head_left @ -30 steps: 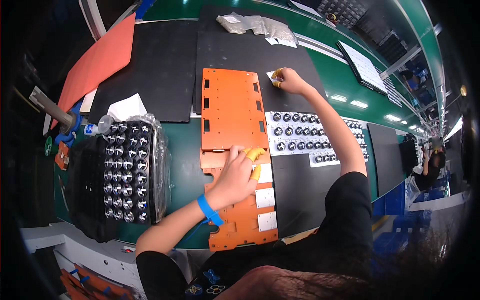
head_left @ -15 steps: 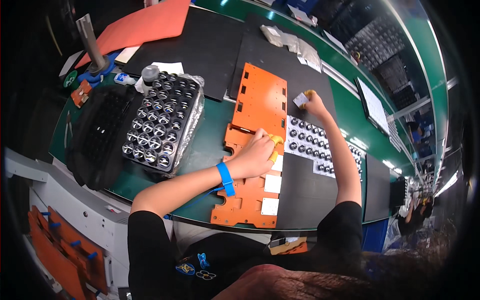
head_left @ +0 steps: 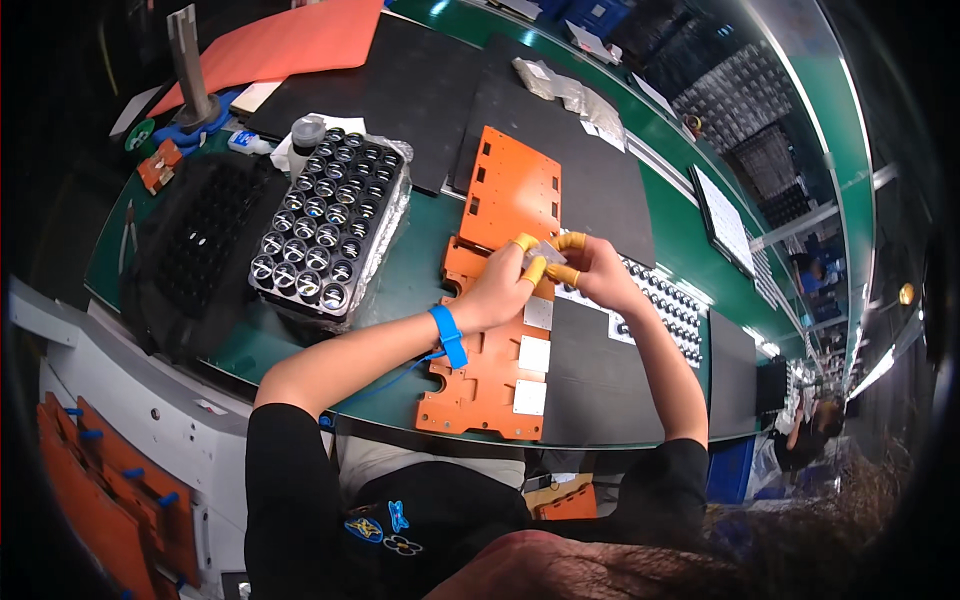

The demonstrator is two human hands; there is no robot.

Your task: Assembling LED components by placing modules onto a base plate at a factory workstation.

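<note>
Over the green bench (head_left: 425, 240) and orange fixture (head_left: 490, 355), left hand (head_left: 498, 294) and right hand (head_left: 604, 277) are pinching a pale piece (head_left: 542, 257) — long axis unclear.

One left hand (head_left: 497, 290), one right hand (head_left: 604, 277), one small pale piece (head_left: 545, 257) between. Four yellow finger cots (head_left: 562, 274), two per hand. One blue wristband (head_left: 449, 336). One upper orange panel (head_left: 513, 190), one lower orange board (head_left: 470, 385); three white square plates (head_left: 534, 353) along the lower board's right edge. Toward the workbench's (head_left: 424, 240) left edge: one bottle (head_left: 247, 142), one green roll (head_left: 139, 134), lens-like discs (head_left: 308, 283) four across, total uncertain.
</note>
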